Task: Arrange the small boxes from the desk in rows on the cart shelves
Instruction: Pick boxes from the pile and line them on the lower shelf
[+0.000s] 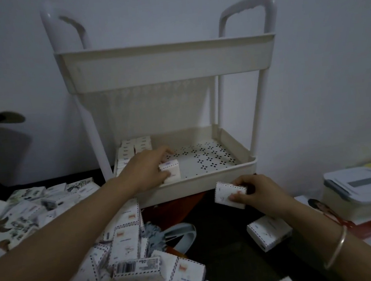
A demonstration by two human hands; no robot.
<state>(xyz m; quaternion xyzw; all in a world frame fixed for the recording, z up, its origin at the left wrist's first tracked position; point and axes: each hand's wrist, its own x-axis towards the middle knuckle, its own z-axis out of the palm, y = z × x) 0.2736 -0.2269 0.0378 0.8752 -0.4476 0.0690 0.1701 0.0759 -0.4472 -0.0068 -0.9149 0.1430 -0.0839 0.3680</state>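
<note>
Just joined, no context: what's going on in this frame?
A person is moving small boxes from the desk pile onto a white cart. The left hand grips a box at the front of the lower shelf, next to the lined-up boxes along its left side. The right hand holds a second box just in front of the cart. The upper shelf's inside is hidden.

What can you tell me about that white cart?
The cart looks like cream-white plastic: two trays on tubular posts, with a looped handle at each end. It stands upright by the wall. The lower tray has a perforated floor; small boxes line its left side, and the left hand holds a box inside it.
</note>
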